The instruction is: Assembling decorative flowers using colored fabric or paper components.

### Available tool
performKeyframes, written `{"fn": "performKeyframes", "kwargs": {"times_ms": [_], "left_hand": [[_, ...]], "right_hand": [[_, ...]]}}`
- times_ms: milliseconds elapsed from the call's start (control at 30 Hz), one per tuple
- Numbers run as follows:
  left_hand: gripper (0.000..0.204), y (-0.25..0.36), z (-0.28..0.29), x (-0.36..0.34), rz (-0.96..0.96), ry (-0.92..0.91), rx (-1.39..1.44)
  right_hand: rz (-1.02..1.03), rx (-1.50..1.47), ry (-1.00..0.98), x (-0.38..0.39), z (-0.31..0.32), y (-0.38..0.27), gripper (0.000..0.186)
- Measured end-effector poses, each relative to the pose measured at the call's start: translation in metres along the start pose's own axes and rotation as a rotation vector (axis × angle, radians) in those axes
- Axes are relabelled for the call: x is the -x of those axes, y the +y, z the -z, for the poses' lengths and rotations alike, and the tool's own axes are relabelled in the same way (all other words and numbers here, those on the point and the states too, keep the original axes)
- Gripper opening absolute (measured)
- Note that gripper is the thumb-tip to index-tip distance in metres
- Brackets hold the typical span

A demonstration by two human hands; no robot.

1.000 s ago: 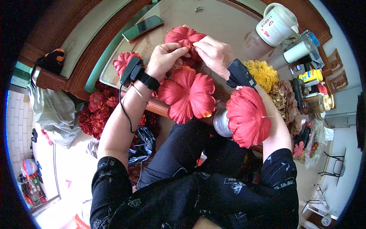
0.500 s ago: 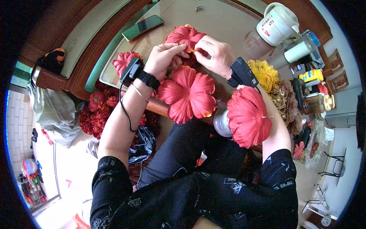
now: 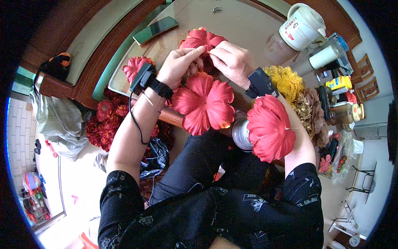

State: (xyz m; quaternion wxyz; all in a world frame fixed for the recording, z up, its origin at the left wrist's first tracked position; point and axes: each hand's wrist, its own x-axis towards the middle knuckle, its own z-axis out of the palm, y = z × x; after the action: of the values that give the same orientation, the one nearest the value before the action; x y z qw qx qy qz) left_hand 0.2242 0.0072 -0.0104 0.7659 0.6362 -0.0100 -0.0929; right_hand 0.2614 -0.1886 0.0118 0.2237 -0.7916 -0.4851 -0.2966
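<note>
In the head view, the left hand point(image 3: 179, 63) and right hand point(image 3: 233, 62) angle inward, nearly meeting, both pinching the near edge of a red flower point(image 3: 202, 38) just beyond the grip; another bloom point(image 3: 207, 106) sits on its near side.

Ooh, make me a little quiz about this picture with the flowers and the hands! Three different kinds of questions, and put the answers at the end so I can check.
1. Pick one. What are the left hand and right hand touching?
A, a plastic bag; B, a red flower; C, a jar.

2. True or false? The dark phone lies to the left of the white kettle.

3. Fill the gap. The ruffled flowers beside the black device on the right wrist are ____ in colour.

Key: 1. B; 2. True; 3. yellow.
</note>
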Motion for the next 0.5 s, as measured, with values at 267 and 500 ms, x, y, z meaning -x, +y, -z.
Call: {"fn": "performKeyframes", "kwargs": {"times_ms": [267, 500], "left_hand": [[0.024, -0.0058, 0.0060, -0.0020, -0.031, -0.038, -0.067], [0.023, -0.0110, 0.0082, -0.0061, -0.052, -0.038, -0.099]], "right_hand": [[-0.146, -0.294, 0.034, 0.0008, -0.0103, 0.0088, 0.008], [-0.193, -0.284, 0.016, 0.0000, -0.0072, 0.0008, 0.010]]}}
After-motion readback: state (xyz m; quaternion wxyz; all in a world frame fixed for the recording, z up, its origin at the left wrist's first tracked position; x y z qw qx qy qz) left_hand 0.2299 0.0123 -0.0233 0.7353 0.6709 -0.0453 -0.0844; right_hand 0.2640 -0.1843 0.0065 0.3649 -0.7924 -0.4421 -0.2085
